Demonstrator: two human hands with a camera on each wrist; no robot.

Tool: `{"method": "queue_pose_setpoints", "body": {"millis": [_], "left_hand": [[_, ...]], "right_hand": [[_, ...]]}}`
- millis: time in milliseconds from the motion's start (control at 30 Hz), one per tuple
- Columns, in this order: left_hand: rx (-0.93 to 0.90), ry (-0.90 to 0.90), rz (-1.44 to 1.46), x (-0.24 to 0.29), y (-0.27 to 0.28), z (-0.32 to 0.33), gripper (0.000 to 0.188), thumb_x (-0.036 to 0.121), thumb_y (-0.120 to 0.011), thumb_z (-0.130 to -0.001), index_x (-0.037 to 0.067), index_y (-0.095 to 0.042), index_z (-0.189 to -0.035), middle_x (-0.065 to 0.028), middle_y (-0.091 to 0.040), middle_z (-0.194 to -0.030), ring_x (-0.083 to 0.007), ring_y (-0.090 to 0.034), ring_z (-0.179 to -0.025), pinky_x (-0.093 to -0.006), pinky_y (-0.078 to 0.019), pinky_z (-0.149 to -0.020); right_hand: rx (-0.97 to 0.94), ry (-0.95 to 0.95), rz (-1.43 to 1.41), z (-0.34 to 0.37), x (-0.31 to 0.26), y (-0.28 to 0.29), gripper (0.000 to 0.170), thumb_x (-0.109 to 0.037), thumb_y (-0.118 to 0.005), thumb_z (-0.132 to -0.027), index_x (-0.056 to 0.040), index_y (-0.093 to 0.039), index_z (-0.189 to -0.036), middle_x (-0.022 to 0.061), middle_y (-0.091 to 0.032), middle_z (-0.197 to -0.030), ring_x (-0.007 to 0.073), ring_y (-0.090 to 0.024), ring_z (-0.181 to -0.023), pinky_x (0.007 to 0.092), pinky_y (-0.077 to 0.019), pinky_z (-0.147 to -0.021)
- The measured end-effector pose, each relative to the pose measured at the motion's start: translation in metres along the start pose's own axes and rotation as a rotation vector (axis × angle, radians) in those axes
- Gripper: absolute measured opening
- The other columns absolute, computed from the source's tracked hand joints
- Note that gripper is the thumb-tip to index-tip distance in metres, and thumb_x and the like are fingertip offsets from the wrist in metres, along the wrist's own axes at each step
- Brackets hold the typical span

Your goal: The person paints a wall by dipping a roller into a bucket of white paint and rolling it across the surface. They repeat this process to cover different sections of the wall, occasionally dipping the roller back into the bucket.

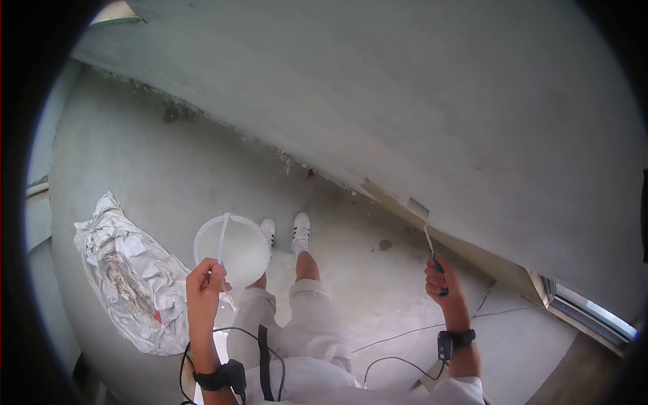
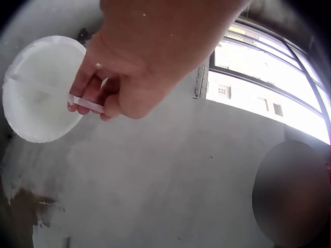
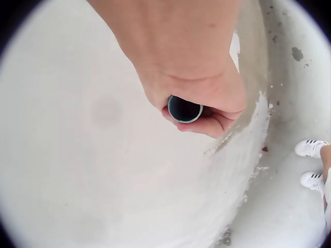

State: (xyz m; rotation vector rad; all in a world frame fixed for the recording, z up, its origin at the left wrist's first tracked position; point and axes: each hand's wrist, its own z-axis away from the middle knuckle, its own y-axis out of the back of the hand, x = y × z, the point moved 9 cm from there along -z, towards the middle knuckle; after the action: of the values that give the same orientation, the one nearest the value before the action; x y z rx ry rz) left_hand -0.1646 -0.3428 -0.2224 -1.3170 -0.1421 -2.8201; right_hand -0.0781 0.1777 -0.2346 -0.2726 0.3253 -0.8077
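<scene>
My left hand [image 1: 204, 282] grips the white handle [image 1: 223, 237] of a white bucket [image 1: 197, 247], which hangs in front of my legs. In the left wrist view, the curled fingers wrap a pale sleeve [image 2: 89, 103] on that handle, and whitish contents fill the bucket's round mouth. Out to the right, my right hand [image 1: 443, 283] holds a paint roller by its dark handle [image 1: 438, 270]. A thin white rod [image 1: 428, 237] runs from it up to the roller head [image 1: 416, 207], which is against the lower wall. The right wrist view shows the handle's hollow end [image 3: 185, 109] poking from the fist.
A pale wall [image 1: 405, 101] rises ahead, its lower edge patchy. A crumpled white sack [image 1: 145, 277] lies on the floor at left. White striped shoes [image 1: 301, 231] stand near the bucket. A window [image 1: 594, 314] is at lower right; cables [image 1: 398, 359] run from both wrists.
</scene>
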Motion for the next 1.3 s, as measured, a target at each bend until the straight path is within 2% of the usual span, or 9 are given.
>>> {"method": "queue_pose_setpoints", "body": {"millis": [167,267,500,567,800,867,1000,1100,1300], "left_hand": [[0.062,0.071,-0.009,-0.004,0.016,0.004,0.021,0.018,-0.054,-0.099,0.0,-0.059,-0.088,-0.0001,-0.053,-0.075,-0.0079,-0.053,-0.065,-0.0247,-0.0494,-0.061],[0.061,0.065,0.012,0.003,0.02,0.003,0.022,0.018,-0.054,-0.099,0.0,-0.059,-0.088,0.0001,-0.052,-0.075,-0.0086,-0.052,-0.066,-0.0256,-0.0492,-0.063],[0.006,0.03,0.034,0.011,0.018,-0.004,0.021,0.017,-0.054,-0.099,0.0,-0.059,-0.088,-0.0005,-0.053,-0.076,-0.0095,-0.053,-0.065,-0.0255,-0.0484,-0.064],[0.029,0.027,0.004,0.014,0.019,-0.004,0.022,0.017,-0.054,-0.099,0.0,-0.058,-0.087,-0.0005,-0.053,-0.076,-0.0099,-0.054,-0.065,-0.0254,-0.0482,-0.064],[0.141,0.056,0.034,0.001,0.041,0.002,0.022,0.018,-0.054,-0.099,0.002,-0.056,-0.084,0.0005,-0.05,-0.073,-0.008,-0.052,-0.065,-0.0256,-0.0487,-0.063],[0.106,0.059,0.066,0.003,0.041,0.003,0.021,0.018,-0.054,-0.098,0.002,-0.056,-0.085,0.0002,-0.05,-0.074,-0.0083,-0.052,-0.065,-0.0257,-0.0487,-0.063],[0.072,0.042,0.102,0.005,0.042,0.002,0.021,0.017,-0.055,-0.098,0.001,-0.058,-0.085,-0.001,-0.052,-0.076,-0.0097,-0.053,-0.064,-0.0265,-0.0489,-0.063],[0.073,0.082,0.11,-0.002,0.042,0.005,0.02,0.016,-0.055,-0.098,0.001,-0.059,-0.085,-0.0011,-0.053,-0.076,-0.0098,-0.054,-0.065,-0.0267,-0.0498,-0.063],[0.155,0.142,0.135,-0.029,0.044,0.013,0.021,0.017,-0.056,-0.098,0.001,-0.059,-0.084,-0.0006,-0.054,-0.076,-0.0101,-0.054,-0.065,-0.0275,-0.0508,-0.065]], "right_hand": [[0.126,0.024,-0.004,-0.154,0.018,0.027,0.024,-0.031,-0.052,-0.099,-0.0127,-0.05,-0.083,-0.0088,-0.034,-0.055,0.0032,-0.033,-0.041,0.0217,-0.028,-0.039],[0.104,0.011,-0.119,-0.198,0.038,0.03,0.023,-0.028,-0.054,-0.099,-0.0102,-0.052,-0.085,-0.0094,-0.036,-0.057,0.0032,-0.035,-0.043,0.021,-0.0299,-0.042],[-0.026,-0.023,-0.022,-0.011,0.019,-0.034,0.031,-0.037,-0.044,-0.103,-0.013,-0.051,-0.085,-0.0075,-0.033,-0.053,0.0052,-0.031,-0.035,0.0243,-0.0321,-0.035],[-0.016,-0.026,-0.035,-0.014,0.021,-0.033,0.031,-0.037,-0.044,-0.103,-0.0131,-0.051,-0.085,-0.0075,-0.033,-0.053,0.0052,-0.031,-0.034,0.0246,-0.0326,-0.035],[0.154,-0.019,-0.034,-0.187,0.055,-0.021,0.029,-0.034,-0.048,-0.101,-0.0133,-0.051,-0.082,-0.0079,-0.034,-0.054,0.0057,-0.032,-0.039,0.0236,-0.0316,-0.039],[0.107,-0.032,-0.055,-0.184,0.059,-0.027,0.03,-0.035,-0.048,-0.102,-0.0132,-0.051,-0.082,-0.0076,-0.034,-0.054,0.0059,-0.03,-0.038,0.0239,-0.0308,-0.038],[-0.052,-0.074,0.005,-0.054,0.038,-0.071,0.031,-0.036,-0.045,-0.103,-0.0129,-0.053,-0.083,-0.0071,-0.032,-0.052,0.0056,-0.033,-0.037,0.0242,-0.0324,-0.035],[-0.082,-0.069,-0.009,-0.03,0.031,-0.089,0.032,-0.036,-0.044,-0.103,-0.0129,-0.055,-0.085,-0.0077,-0.031,-0.051,0.0053,-0.033,-0.036,0.024,-0.0335,-0.035],[0.095,-0.064,0.021,-0.225,0.062,-0.048,0.024,-0.032,-0.052,-0.1,-0.0138,-0.053,-0.084,-0.008,-0.036,-0.056,0.0056,-0.035,-0.042,0.025,-0.0315,-0.04]]}}
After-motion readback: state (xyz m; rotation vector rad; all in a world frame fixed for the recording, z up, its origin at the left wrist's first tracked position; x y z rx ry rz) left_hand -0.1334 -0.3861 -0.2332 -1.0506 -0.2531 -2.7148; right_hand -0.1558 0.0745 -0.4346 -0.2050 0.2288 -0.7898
